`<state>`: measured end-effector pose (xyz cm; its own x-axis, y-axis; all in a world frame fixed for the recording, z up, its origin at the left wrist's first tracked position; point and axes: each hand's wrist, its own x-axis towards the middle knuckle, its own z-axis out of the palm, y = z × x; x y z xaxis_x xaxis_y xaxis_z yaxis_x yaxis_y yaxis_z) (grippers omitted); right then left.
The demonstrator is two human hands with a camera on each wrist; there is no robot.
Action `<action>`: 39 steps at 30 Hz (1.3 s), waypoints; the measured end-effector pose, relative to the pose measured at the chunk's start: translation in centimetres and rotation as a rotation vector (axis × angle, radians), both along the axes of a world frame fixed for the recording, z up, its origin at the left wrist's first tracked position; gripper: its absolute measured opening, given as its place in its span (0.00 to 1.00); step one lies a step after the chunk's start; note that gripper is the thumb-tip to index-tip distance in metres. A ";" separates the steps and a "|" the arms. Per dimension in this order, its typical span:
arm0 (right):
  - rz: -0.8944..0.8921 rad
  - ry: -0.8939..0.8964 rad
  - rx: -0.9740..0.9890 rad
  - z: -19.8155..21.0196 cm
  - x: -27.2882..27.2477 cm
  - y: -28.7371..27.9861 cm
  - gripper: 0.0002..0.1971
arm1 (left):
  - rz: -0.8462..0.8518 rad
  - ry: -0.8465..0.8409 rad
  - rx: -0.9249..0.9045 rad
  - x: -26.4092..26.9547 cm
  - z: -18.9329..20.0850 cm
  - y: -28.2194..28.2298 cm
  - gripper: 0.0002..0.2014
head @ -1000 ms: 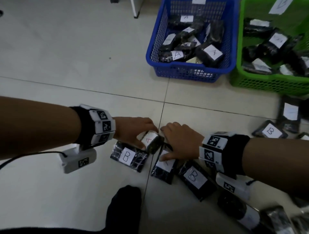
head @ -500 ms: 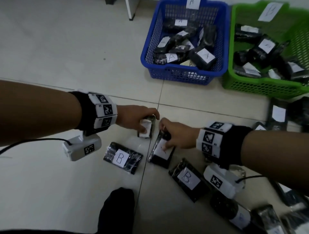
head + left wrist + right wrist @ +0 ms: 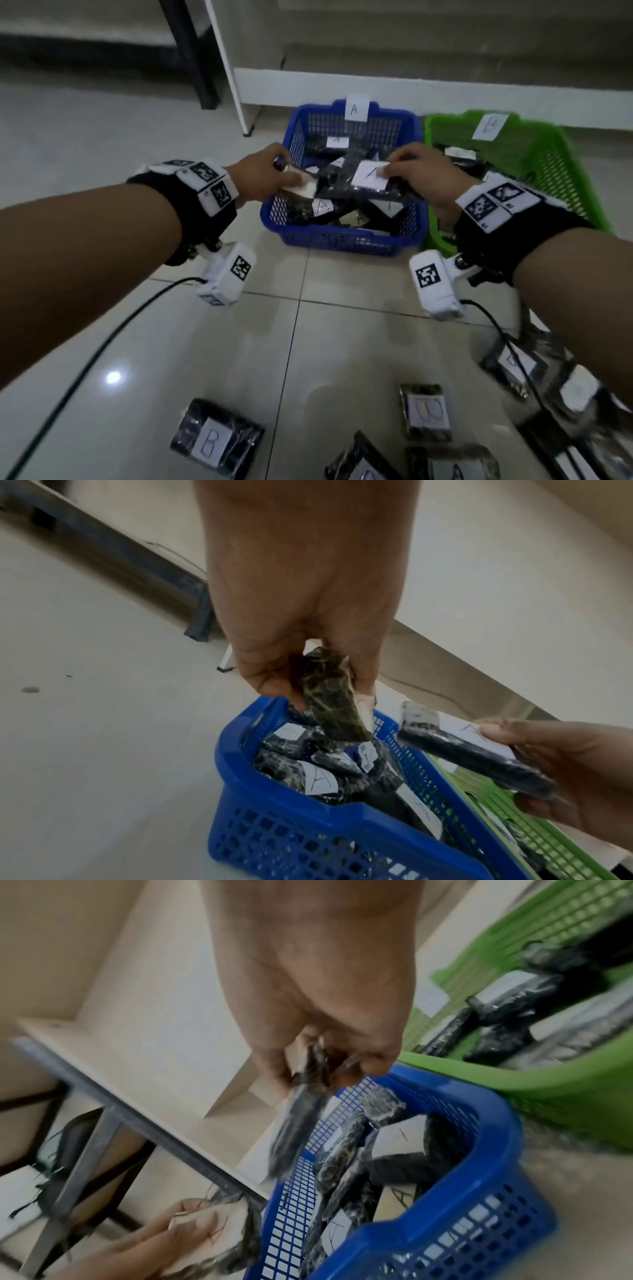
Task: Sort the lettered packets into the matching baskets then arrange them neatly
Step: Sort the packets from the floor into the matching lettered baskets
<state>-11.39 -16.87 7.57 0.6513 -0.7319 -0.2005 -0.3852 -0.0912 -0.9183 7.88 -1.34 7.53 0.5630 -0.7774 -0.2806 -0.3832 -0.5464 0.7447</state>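
Observation:
Both hands hover over the blue basket (image 3: 342, 240) tagged A, which holds several black packets with A labels. My left hand (image 3: 270, 174) pinches a black packet (image 3: 301, 185) at the basket's left rim; in the left wrist view that packet (image 3: 329, 699) hangs down from the fingers. My right hand (image 3: 421, 174) grips a second black packet with an A label (image 3: 368, 176) over the basket's middle; the right wrist view shows that packet (image 3: 298, 1118) hanging, blurred. The green basket (image 3: 548, 161) tagged B stands to the right with several packets.
Several packets lie loose on the tiled floor near me, among them a B packet (image 3: 212, 442), another B packet (image 3: 426, 409) and an A packet (image 3: 452, 469). White furniture legs (image 3: 233, 78) and a dark leg (image 3: 191, 51) stand behind the baskets. Camera cables trail from both wrists.
Both hands have lifted their A packets off the floor and carried them forward to above the blue basket. The view has tilted up toward the baskets.

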 end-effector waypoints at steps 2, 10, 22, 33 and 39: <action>-0.200 -0.052 0.017 -1.7 0.2 -1.5 0.10 | 0.022 -0.072 -0.015 0.5 -1.1 -0.9 0.14; -0.358 -0.096 -0.089 -4.6 2.9 -2.3 0.14 | -0.346 -0.479 0.177 -1.0 -4.1 -2.8 0.21; 0.075 0.720 -0.689 -9.4 4.1 -0.9 0.34 | -0.227 -0.978 0.410 -0.9 -7.2 -3.6 0.23; -0.055 0.229 -0.874 -6.6 2.1 5.0 0.35 | -0.259 -0.953 0.052 -2.5 -5.2 0.6 0.27; 0.715 0.037 -1.043 -9.5 -8.2 15.2 0.38 | -1.072 -0.856 -0.133 -6.6 -6.0 10.8 0.18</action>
<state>-19.61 -1.64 -1.89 0.9719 -0.0405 0.2317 0.0253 -0.9613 -0.2742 1.33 9.47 1.57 -0.3651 -0.9299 -0.0434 -0.9286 0.3605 0.0881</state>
